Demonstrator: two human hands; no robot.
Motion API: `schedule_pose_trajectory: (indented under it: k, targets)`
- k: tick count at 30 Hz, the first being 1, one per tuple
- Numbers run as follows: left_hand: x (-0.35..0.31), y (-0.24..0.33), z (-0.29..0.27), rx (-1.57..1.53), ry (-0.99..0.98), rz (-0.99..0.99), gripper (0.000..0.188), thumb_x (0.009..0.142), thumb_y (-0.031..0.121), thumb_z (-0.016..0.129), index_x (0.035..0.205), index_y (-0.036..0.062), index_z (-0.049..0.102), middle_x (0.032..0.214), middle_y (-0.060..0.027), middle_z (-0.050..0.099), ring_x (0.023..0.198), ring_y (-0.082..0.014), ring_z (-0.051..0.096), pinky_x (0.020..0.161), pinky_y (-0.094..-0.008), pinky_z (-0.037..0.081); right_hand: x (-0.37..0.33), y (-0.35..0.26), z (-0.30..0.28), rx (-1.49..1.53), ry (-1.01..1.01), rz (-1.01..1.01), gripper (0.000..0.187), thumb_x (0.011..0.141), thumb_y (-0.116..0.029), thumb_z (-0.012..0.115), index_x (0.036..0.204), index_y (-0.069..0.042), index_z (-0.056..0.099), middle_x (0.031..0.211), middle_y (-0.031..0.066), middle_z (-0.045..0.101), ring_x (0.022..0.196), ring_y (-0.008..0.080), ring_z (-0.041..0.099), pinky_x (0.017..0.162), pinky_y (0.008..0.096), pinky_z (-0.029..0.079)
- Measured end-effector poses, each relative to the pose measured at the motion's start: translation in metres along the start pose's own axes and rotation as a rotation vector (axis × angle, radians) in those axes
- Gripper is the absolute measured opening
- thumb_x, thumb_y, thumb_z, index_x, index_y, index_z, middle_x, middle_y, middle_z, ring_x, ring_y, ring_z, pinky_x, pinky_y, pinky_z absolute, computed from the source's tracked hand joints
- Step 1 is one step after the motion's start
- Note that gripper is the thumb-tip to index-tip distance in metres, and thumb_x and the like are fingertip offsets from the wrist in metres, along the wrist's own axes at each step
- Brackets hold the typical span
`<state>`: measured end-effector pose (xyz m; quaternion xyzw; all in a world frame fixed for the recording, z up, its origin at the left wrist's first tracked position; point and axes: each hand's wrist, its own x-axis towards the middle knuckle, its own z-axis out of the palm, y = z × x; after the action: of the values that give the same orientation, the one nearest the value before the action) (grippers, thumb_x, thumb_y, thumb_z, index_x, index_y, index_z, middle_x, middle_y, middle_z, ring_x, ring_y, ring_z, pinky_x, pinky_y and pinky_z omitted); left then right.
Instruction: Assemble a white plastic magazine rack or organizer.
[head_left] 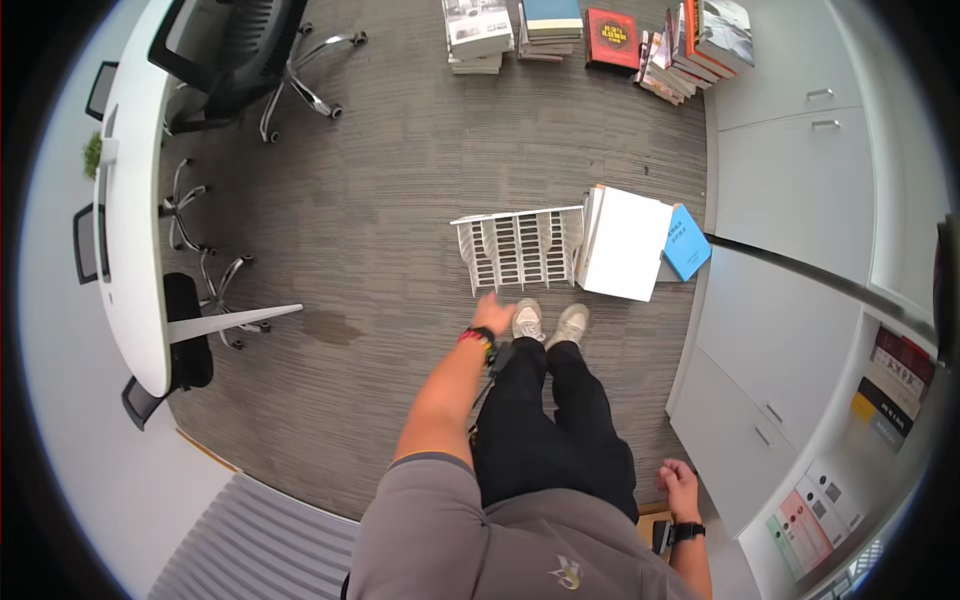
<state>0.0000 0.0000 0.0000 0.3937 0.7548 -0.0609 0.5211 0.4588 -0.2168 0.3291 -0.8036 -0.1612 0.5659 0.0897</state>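
Note:
My left hand [491, 315] reaches down in front of my shoes, its fingers apart with nothing held. Just beyond its fingertips stands a white slotted rack [515, 250] with upright dividers, on the carpet. The hand seems close to the rack's near edge; whether it touches I cannot tell. Against the rack's right side rests a stack of large white-covered books or folders [626, 245]. A blue book [687, 243] lies tilted to the right of that stack. My right hand [680, 487] hangs beside my right leg near the cabinets, loosely bent and holding nothing visible.
Grey-white cabinets [790, 190] line the right side, with a shelf of books and folders [895, 385] further right. Several book piles [480, 30] and a red box-like book [611, 40] sit at the far end. Left are a white table [150, 250] and wheeled chairs [230, 60].

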Motion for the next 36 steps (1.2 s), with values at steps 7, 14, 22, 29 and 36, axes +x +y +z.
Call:
schedule_pose_trajectory:
  k: [7,14,22,29,36]
  targets:
    - [-0.123,-0.174,-0.075,-0.248,0.249,-0.363,0.058,0.085,0.041,0.076,0.127,0.0017,0.068,0.108,-0.0206,0.072,0.103,-0.0251,0.069,0.072,-0.0409,0.054,0.1,0.015,-0.019,-0.01,-0.116,0.062,0.023,0.097,-0.029,0.064,0.107,-0.008,0.065,0.082,0.004,0.067,0.067,0.0159,0.065,0.055,0.032,0.054]
    - [-0.182,-0.119,-0.157,-0.777,0.398,-0.323,0.064,0.089,0.028,0.077,0.139,-0.0059,0.056,0.136,-0.0243,0.064,0.122,-0.031,0.064,0.104,-0.0384,0.049,0.128,-0.064,0.044,0.045,-0.054,-0.006,0.024,0.098,-0.028,0.064,0.108,-0.007,0.067,0.084,0.0048,0.067,0.065,0.0144,0.062,0.056,0.0288,0.05]
    - [-0.068,-0.049,-0.209,-0.37,0.222,0.168,0.07,0.091,0.033,0.076,0.145,-0.0024,0.05,0.138,-0.026,0.062,0.116,-0.0293,0.069,0.1,-0.0391,0.053,0.101,-0.154,0.153,0.002,0.008,-0.175,0.029,0.098,-0.026,0.065,0.117,-0.004,0.067,0.093,0.0054,0.07,0.074,0.0133,0.064,0.065,0.029,0.053]
    - [0.013,-0.049,-0.206,-0.285,-0.085,0.178,0.091,0.084,0.039,0.08,0.152,-0.0033,0.039,0.15,-0.0275,0.05,0.135,-0.0377,0.053,0.111,-0.0427,0.044,0.083,-0.257,0.343,-0.152,0.016,-0.49,0.031,0.096,-0.019,0.069,0.12,0.0,0.067,0.103,0.0078,0.07,0.089,0.0164,0.066,0.081,0.0319,0.054]
    - [0.089,-0.022,-0.21,-0.112,-0.031,0.322,0.114,0.075,0.044,0.086,0.158,-0.0031,0.023,0.152,-0.0256,0.045,0.137,-0.0386,0.049,0.11,-0.0439,0.045,0.179,-0.295,0.443,-0.496,0.076,-0.737,0.038,0.089,-0.012,0.072,0.125,-0.004,0.065,0.121,0.0149,0.065,0.103,0.0288,0.065,0.091,0.0373,0.053]
